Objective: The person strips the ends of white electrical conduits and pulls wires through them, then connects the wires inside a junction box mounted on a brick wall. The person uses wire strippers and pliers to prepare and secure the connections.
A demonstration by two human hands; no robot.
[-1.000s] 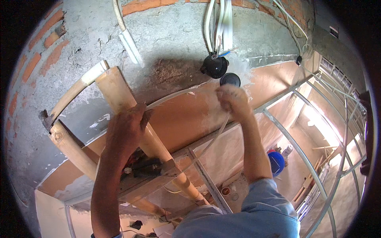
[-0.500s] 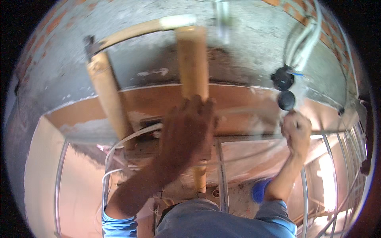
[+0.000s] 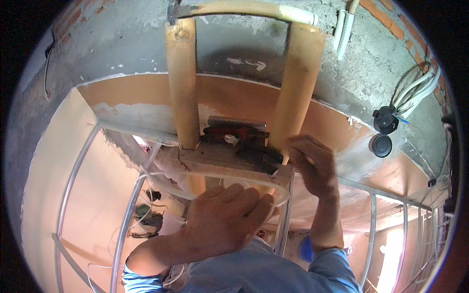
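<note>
My left hand (image 3: 229, 217) is palm down, fingers bent together, below the front edge of a wooden step (image 3: 220, 163). A loop of white cable (image 3: 249, 178) bends round in front of the step and runs back to these fingers, which close on it; the grip itself is partly hidden. Beside the right bamboo pole (image 3: 295, 83), my right hand (image 3: 315, 163) has its fingers loosely bent and the thumb apart, with nothing visible between them. Dark hand tools, one partly red (image 3: 234, 133), lie on the step. The left bamboo pole (image 3: 183, 88) stands at the other end of the step.
A wooden bar (image 3: 234, 9), dark at its left end and pale at its right, spans the pole tops. Grey cables come out of a round black box (image 3: 386, 119) on the wall, beside a black round cap (image 3: 380, 145). Metal framing (image 3: 128, 219) stands left; a blue container (image 3: 306, 249) lies below.
The view has swung left. My right hand has come from near the wall box to the right pole, and my left hand has dropped from before that pole to below the step.
</note>
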